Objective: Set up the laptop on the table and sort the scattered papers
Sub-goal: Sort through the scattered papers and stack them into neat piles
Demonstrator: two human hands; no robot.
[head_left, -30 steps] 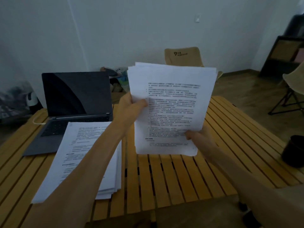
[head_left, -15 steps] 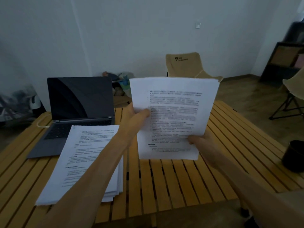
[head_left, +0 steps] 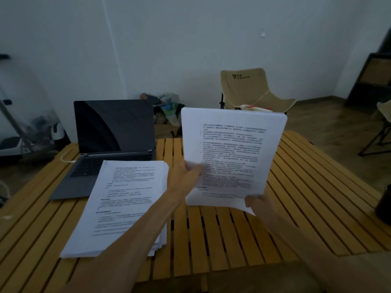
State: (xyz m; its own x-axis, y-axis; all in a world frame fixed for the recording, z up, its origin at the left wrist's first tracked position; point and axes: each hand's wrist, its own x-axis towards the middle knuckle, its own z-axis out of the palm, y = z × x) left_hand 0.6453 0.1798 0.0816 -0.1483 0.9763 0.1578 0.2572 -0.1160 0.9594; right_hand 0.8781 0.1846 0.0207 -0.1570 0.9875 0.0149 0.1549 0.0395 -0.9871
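I hold a bundle of printed sheets (head_left: 230, 149) upright above the middle of the slatted wooden table (head_left: 317, 197). My left hand (head_left: 182, 180) grips its left edge, thumb on the front page. At the lower right corner my right hand (head_left: 257, 203) pinches the sheets. A second stack of printed pages (head_left: 122, 204) lies flat on the table at the left, partly under my left forearm and overlapping the front of the laptop (head_left: 105, 149). The dark grey laptop stands open at the back left with a black screen.
A beige folding chair (head_left: 245, 89) stands behind the table by the white wall. A dark cup (head_left: 384, 204) sits at the table's right edge. Bags and clutter (head_left: 167, 106) lie on the floor behind the laptop. Another chair (head_left: 380, 127) and a dark shelf (head_left: 372, 81) are at the right.
The held sheets have been squared into a neat bundle and lowered toward the table. My hands have slid lower on the bundle. The flat stack and laptop have not moved.
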